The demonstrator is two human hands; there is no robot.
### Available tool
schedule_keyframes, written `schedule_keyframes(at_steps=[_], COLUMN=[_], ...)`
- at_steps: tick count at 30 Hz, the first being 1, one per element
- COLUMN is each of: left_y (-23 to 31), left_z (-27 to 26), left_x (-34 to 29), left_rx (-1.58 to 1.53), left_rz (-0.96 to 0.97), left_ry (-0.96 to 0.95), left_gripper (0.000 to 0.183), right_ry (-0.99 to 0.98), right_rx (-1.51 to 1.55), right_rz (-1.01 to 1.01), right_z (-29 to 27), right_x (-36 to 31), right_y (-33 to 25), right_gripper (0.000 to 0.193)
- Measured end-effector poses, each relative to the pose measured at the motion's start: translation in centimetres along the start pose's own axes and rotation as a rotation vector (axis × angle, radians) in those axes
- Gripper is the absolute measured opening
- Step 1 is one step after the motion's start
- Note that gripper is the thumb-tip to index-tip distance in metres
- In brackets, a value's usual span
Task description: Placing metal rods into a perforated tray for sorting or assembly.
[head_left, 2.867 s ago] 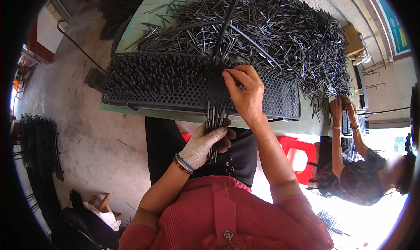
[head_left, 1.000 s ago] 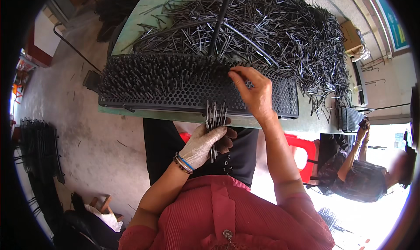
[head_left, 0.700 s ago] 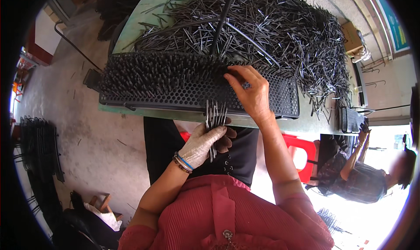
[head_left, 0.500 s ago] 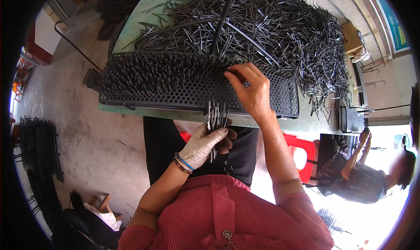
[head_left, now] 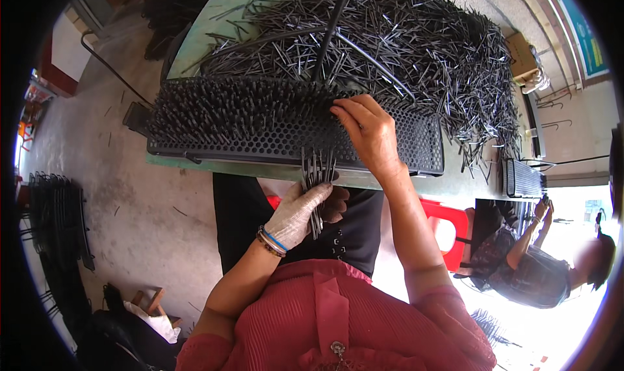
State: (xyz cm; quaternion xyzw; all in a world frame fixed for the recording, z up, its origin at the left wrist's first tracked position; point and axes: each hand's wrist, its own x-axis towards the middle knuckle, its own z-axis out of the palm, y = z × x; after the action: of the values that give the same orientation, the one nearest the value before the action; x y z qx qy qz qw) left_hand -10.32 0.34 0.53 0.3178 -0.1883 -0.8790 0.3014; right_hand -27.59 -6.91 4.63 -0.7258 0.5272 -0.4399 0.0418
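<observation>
Left grip (head_left: pixel 298 214): gloved, clasping a bundle of thin dark strips (head_left: pixel 316 173), leaving ends poking out above and below.
Bundle: lying inside the left grip, below and left of the right grip (head_left: pixel 374 130), overlapping the near edge of the perforated rack (head_left: pixel 416 143) in this view.
Right grip: bare, reaching over the rack, holding thumb and fingertips close together, leaving unclear whether pinching a strip.
Standing strips (head_left: pixel 214 111): crowding the rack's left part.
Loose heap (head_left: pixel 403 46): spreading across the desk (head_left: pixel 201 47) beyond the rack.
</observation>
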Motion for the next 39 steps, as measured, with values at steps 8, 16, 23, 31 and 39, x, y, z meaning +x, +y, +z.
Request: schedule_keyframes(at_steps=[8, 16, 23, 31, 39], left_y=[0.1, 0.0, -0.2, 0.6, 1.0], left_z=[0.0, -0.3, -0.8, -0.4, -0.3], left_x=[-0.2, -0.2, -0.1, -0.6, -0.9], left_rx=[0.004, 0.032, 0.034, 0.023, 0.075], left_rz=[0.015, 0.009, 0.023, 0.07, 0.088], left_ry=[-0.008, -0.022, -0.01, -0.021, -0.013], left_gripper=[0.022, 0.023, 0.027, 0.027, 0.027], right_ry=[0.002, -0.021, -0.026, -0.27, -0.286], right_rx=[-0.013, -0.06, -0.127, 0.249, 0.511], right_rz=[-0.042, -0.006, -0.049, 0.331, 0.595], right_z=[0.0, 0.3, 0.2, -1.7, -1.3], right_x=[0.3, 0.1, -0.3, -1.1, -1.2], right_y=[0.4, 0.5, 0.4, -1.9, -1.9], right_gripper=[0.015, 0.016, 0.019, 0.021, 0.02])
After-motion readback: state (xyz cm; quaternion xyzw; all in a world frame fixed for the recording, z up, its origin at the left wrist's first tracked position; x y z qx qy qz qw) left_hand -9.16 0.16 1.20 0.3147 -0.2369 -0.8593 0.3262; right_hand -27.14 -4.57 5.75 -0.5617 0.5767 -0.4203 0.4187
